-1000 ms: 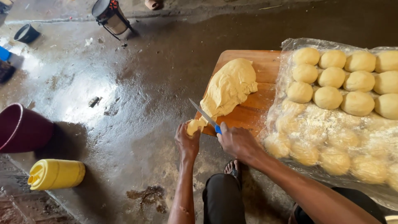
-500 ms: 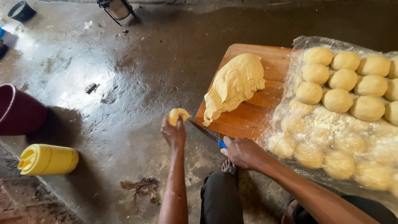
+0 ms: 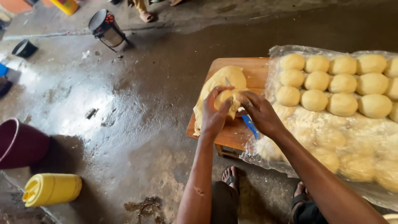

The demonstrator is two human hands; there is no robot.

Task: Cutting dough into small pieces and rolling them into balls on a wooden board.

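Fingers (image 3: 226,108) of the left hand (image 3: 215,116) curl around a small dough piece (image 3: 226,98), thumb side up, closed on it. Right hand (image 3: 261,114) meets it from the other side, fingertips pressing on the same piece while the palm pins a blue-handled knife (image 3: 250,125); blade end hidden, so exact grip on the handle can't be told. Piece is pale yellow, soft, roughly rounded, surface uneven and not smooth. It sits above the near part of the wooden worktop (image 3: 248,68), just in front of the big dough mass (image 3: 226,79), which is the same yellow, lumpy, draped toward the worktop's left edge. To the right: clear plastic sheet (image 3: 290,52) with rows of smooth round dough balls (image 3: 329,89), more balls under the film nearer the body. Wet concrete floor (image 3: 137,112) left of it, yellow jerrycan (image 3: 52,188) and dark red bucket (image 3: 18,143) at far left.
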